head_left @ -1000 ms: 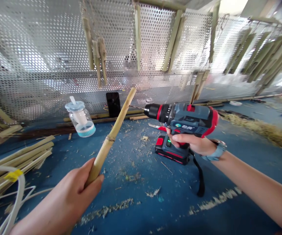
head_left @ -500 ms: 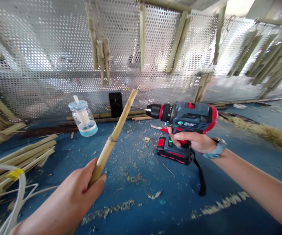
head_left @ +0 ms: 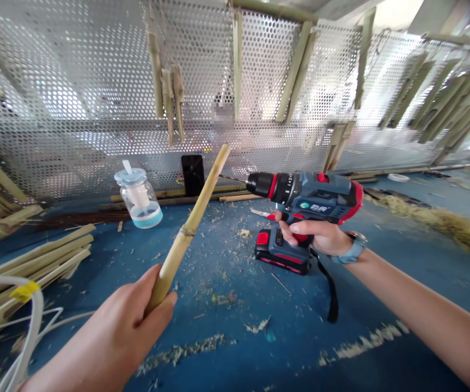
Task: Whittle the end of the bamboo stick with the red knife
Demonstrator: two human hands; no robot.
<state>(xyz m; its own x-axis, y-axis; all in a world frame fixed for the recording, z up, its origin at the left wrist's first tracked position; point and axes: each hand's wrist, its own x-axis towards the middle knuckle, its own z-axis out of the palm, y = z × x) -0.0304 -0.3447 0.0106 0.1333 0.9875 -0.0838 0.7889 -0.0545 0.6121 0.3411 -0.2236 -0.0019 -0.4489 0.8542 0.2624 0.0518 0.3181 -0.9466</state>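
My left hand (head_left: pixel 124 321) grips the lower part of a thin bamboo stick (head_left: pixel 189 228), which rises at a slant towards the upper right. My right hand (head_left: pixel 312 237) holds a blue and red cordless drill (head_left: pixel 308 195) by its handle, with a finger on the trigger. The drill's battery base (head_left: pixel 281 251) hangs below the hand, and a black strap (head_left: pixel 331 294) dangles from it. Its thin bit (head_left: pixel 232 177) points left, ending very near the stick's upper part. I cannot tell whether they touch.
A clear bottle with a blue lid (head_left: pixel 139 198) and a black phone (head_left: pixel 193 175) stand by a perforated metal screen (head_left: pixel 75 109) hung with bamboo pieces. Bamboo strips (head_left: pixel 34 261) and a white cable (head_left: pixel 34 321) lie left on the sawdust-strewn blue table (head_left: pixel 226 348).
The drill and my right hand have shifted slightly right and turned a little. The stick's tip has moved only slightly, and both hands keep their hold.
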